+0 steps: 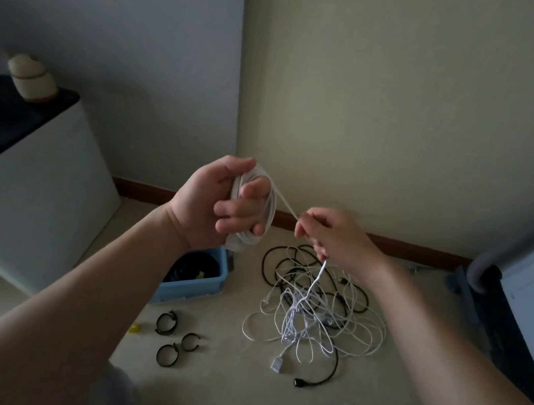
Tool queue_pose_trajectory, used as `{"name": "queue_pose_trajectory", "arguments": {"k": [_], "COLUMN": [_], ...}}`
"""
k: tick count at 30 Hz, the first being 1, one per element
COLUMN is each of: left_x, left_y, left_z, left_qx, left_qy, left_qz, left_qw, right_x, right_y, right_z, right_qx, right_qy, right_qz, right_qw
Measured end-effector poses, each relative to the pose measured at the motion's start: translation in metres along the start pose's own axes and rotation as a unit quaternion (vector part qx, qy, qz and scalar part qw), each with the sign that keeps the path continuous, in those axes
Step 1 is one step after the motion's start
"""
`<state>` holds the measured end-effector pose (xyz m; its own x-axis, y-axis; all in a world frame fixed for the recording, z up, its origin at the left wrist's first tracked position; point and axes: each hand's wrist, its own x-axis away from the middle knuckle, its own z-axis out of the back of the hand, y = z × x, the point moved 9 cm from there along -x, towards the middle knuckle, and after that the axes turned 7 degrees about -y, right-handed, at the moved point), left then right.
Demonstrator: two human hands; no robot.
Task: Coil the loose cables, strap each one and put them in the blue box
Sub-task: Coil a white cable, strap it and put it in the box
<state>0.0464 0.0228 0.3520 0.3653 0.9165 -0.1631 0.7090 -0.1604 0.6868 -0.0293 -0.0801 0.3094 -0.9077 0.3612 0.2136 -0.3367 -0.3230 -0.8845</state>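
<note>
- The left hand (220, 202) curled round a white coil (271, 204), fingers through its loops.
- The right hand (326, 234) pinched the coil's loose strand (287, 206), taut between the hands, its tail dropping to the pile (298, 311).
- Three black straps (171, 314) lay on the floor.
- The pile lay right of the blue box (190, 289), which held dark cables.
</note>
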Motion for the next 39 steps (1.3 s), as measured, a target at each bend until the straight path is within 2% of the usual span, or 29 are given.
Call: {"name": "queue_pose_trajectory", "arguments": {"k": [2,4,7,9,13,20,24,28,33,35,39], "left_x": [0.002,0.006,0.018,0.024,0.026,0.03,0.04,0.04,0.016,0.008,-0.001], "left_y": [0.006,0.014,0.026,0.031,0.036,0.041,0.047,0.044,0.019,0.008,-0.004], "left_z": [0.005,0.013,0.029,0.033,0.035,0.04,0.046,0.048,0.041,0.041,0.035], "left_qx": [0.004,0.009,-0.001,-0.009,-0.005,0.004,0.002,-0.06,-0.208,-0.255,-0.441], "left_qy": [0.024,0.079,0.198,0.243,0.277,0.289,0.304,0.354,0.372,0.354,0.252], "left_qz": [-0.034,-0.08,-0.157,-0.19,-0.225,-0.254,-0.263,-0.226,-0.084,-0.029,0.072], "left_qw": [0.999,0.994,0.968,0.951,0.934,0.923,0.916,0.906,0.901,0.899,0.858], "right_x": [-0.001,-0.002,-0.004,-0.004,0.001,0.009,0.005,0.009,0.011,0.011,0.011], "right_y": [0.002,0.004,0.003,0.0,-0.009,-0.013,-0.014,-0.027,-0.042,-0.04,-0.036], "right_z": [-0.011,-0.022,-0.033,-0.036,-0.047,-0.058,-0.046,-0.044,-0.036,-0.033,-0.029], "right_qx": [-0.002,-0.008,-0.045,-0.081,-0.069,-0.091,-0.078,-0.073,-0.125,-0.155,-0.146], "right_qy": [-0.032,-0.058,-0.077,-0.079,-0.116,-0.179,-0.132,-0.115,-0.106,-0.099,-0.086], "right_qz": [-0.012,-0.014,0.002,0.014,0.023,-0.008,0.011,0.044,0.09,0.085,0.081], "right_qw": [0.999,0.998,0.996,0.993,0.991,0.98,0.988,0.99,0.982,0.979,0.982]}}
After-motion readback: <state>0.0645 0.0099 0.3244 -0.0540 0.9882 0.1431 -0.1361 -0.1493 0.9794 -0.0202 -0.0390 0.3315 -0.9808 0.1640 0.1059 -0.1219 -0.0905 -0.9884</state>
